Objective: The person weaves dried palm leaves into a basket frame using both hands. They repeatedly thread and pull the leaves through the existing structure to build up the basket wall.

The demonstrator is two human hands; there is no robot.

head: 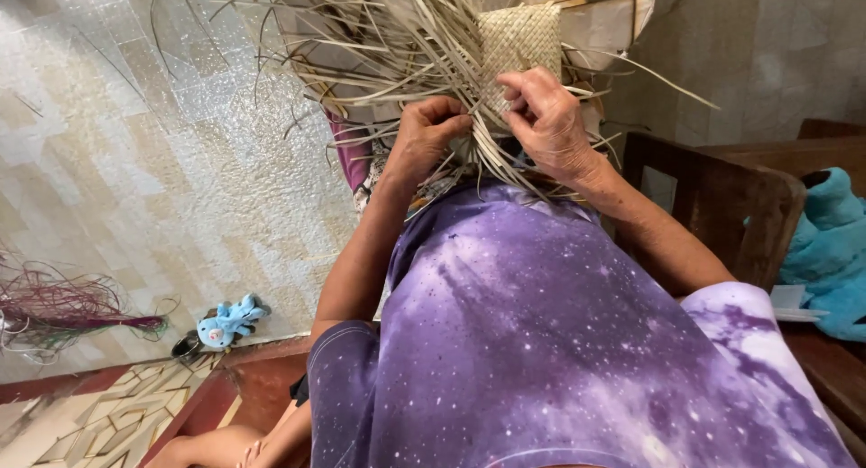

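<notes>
Head view looks down a purple star-print shirt (541,342) to both hands working pale straw. Left hand (431,130) is curled shut, fingers pinching a bunch of loose straw strips (361,53). Right hand (546,116) pinches strips at the lower edge of the woven mat piece (519,40), held above the lap; which strip it grips is hard to tell. No container shows. A blue plush toy (230,319) lies on the tiled floor (135,161), near dyed purple strands (63,310).
</notes>
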